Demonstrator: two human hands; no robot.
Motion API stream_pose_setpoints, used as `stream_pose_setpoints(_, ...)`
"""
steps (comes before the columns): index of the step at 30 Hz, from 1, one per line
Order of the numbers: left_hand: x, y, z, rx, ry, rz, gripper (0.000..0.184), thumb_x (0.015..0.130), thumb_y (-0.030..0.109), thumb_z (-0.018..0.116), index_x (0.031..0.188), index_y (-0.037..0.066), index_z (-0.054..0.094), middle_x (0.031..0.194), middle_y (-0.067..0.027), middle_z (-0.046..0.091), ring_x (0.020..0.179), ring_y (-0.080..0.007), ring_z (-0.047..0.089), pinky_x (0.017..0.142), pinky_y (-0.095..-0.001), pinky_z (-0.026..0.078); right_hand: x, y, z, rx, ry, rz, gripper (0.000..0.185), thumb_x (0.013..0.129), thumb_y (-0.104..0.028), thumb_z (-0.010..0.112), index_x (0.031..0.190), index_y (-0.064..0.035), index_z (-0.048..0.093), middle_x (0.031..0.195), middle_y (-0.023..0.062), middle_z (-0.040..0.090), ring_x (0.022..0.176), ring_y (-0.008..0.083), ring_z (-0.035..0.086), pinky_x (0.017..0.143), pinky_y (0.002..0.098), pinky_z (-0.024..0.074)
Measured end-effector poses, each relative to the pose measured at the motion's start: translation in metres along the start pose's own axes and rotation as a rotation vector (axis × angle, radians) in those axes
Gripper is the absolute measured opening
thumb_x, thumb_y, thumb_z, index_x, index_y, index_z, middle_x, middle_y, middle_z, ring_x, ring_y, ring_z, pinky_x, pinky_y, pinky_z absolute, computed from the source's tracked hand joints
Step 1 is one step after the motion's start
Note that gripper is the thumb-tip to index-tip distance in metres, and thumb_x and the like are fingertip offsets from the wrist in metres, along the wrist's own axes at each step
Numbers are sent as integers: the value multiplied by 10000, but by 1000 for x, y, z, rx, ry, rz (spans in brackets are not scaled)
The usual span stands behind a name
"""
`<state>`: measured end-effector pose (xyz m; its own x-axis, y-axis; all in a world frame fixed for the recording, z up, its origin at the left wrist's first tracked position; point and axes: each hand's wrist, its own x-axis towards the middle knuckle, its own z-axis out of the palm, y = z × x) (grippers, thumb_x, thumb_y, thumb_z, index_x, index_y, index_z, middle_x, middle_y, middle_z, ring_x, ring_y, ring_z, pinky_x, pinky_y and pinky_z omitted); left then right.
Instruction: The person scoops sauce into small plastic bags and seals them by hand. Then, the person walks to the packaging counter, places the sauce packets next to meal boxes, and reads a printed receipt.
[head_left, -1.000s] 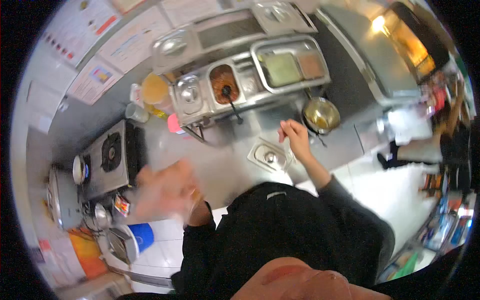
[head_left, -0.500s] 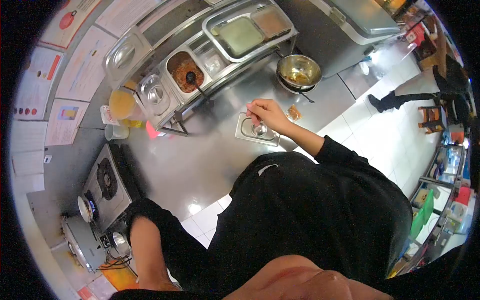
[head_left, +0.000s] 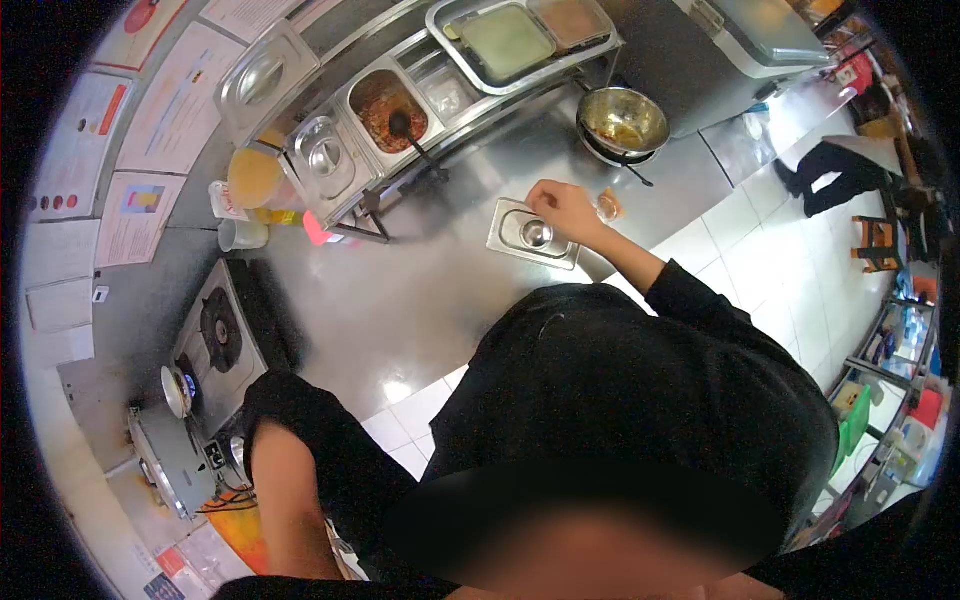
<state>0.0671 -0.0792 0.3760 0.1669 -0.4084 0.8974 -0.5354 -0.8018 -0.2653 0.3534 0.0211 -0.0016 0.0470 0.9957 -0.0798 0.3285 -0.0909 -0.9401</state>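
Head view: can't see left hand; got right hand (head_left: 568, 212) curled narrow at silver rectangular steel lid (head_left: 509, 236) on grey metal bench (head_left: 345, 310), can't tell if touching. Probably light, stiff, slick; grab the rim.

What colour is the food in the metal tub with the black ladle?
Reddish-brown with orange-red bits; the food shows best in the head view.

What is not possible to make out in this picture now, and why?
All in head view:
- Left hand: out of sight; only its forearm shows.
- Right hand: its back hides the grip at the silver rectangular metal lid.
- White wall sheet: text too small.
- Small orange-brown item: too small.
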Motion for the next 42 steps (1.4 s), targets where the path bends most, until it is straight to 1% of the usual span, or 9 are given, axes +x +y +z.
stream_pose_setpoints(4, 5, 1, 0, 5, -15, -4, 289, 907, 367, 425, 949, 113, 556, 861, -28, 568, 471, -127, 471, 424, -269, 376, -3, 19, 12, -456, 59, -125, 265, 735, -220, 663, 964, -101, 602, 906, 159, 567, 883, 313, 572, 740, 404, 482)
stream_pose_setpoints(8, 4, 0, 0, -4, -5, 13, 304, 906, 379, 420, 944, 108, 553, 853, -31, 564, 467, -127, 470, 423, -269, 377, 1, 23, 24, -593, -86, -54, 406, 715, -233, 687, 1085, -135, 552, 1076, 159, 490, 1049, 339, 497, 841, 420, 463)
stream_pose_setpoints(18, 9, 10, 5, 42, -30, 2, 342, 906, 409, 407, 933, 96, 544, 834, -38, 553, 456, -126, 466, 421, -268, 380, -1, 76, -7, -1032, -87, 154, 268, 770, -167, 591, 1016, -62, 571, 1036, 144, 564, 1045, 296, 552, 820, 440, 484)
stream_pose_setpoints(25, 9, 11, 10, 58, -7, 4, 370, 905, 430, 398, 925, 88, 537, 820, -42, 546, 449, -126, 464, 420, -268, 382, -10, 96, -7, -1198, -160, -53, 258, 787, -206, 537, 964, -23, 583, 1015, 127, 577, 992, 264, 577, 741, 446, 512)
stream_pose_setpoints(29, 11, 19, 7, 81, -17, 15, 385, 905, 442, 393, 920, 84, 534, 813, -45, 542, 445, -126, 462, 419, -267, 383, -21, 33, -16, -970, -272, 98, 315, 742, -199, 600, 998, -18, 564, 1035, 190, 585, 997, 318, 569, 843, 427, 463)
stream_pose_setpoints(34, 8, 24, 8, 127, -8, 14, 405, 905, 457, 386, 915, 78, 529, 803, -49, 536, 439, -126, 461, 418, -267, 385, -10, 32, -16, -133, 37, -132, 252, 741, -84, 575, 991, -53, 581, 684, 109, 621, 601, 231, 603, 613, 340, 491)
stream_pose_setpoints(38, 12, 43, 1, 179, -21, 15, 422, 905, 469, 381, 910, 73, 525, 795, -51, 532, 435, -126, 459, 418, -266, 386, 0, -25, -23, -132, 123, -210, 206, 796, -79, 562, 971, -53, 668, 820, 129, 657, 633, 179, 612, 625, 289, 501)
stream_pose_setpoints(41, 11, 54, 0, 213, -14, 7, 434, 904, 478, 377, 907, 70, 523, 789, -54, 529, 432, -126, 458, 417, -266, 387, 7, -97, -54, -319, 200, -618, 207, 793, -59, 572, 975, -66, 670, 843, 129, 660, 649, 194, 616, 611, 289, 494)
stream_pose_setpoints(42, 10, 57, -2, 225, -1, 1, 438, 904, 481, 376, 906, 68, 522, 787, -54, 528, 431, -125, 458, 417, -266, 387, 4, -135, -68, -370, 214, -703, 223, 799, -8, 573, 991, -63, 672, 760, 37, 640, 629, 76, 549, 591, 206, 456)
